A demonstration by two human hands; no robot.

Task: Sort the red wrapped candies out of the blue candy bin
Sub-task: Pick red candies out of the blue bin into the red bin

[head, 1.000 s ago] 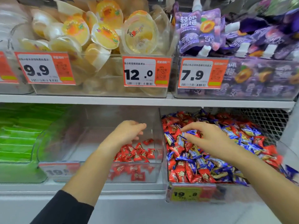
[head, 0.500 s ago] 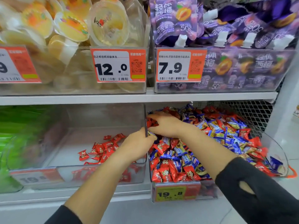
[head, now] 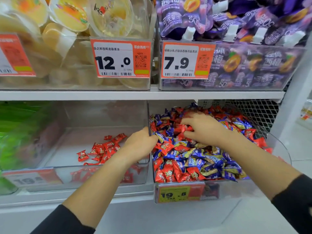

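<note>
Price tags and pack print you can read on the two shelves

On the upper shelf you see an orange-edged tag (head: 120,59) reading "12.0" on the clear jelly-cup bin, and beside it a tag (head: 187,60) reading "7.9" on the purple pouch bin; both carry a QR code and a barcode. The purple pouches (head: 182,16) show "50" and "可吸果冻". Below, your mixed candy bin bears a yellow tag (head: 173,194) reading "19.8"; the left bin's tag (head: 32,178) is blurred, starting "19".

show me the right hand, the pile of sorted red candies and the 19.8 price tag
right hand (head: 205,130), head view, back of the hand
pile of sorted red candies (head: 104,149), head view, middle of the pile
19.8 price tag (head: 173,193), head view, yellow part with the digits
</note>
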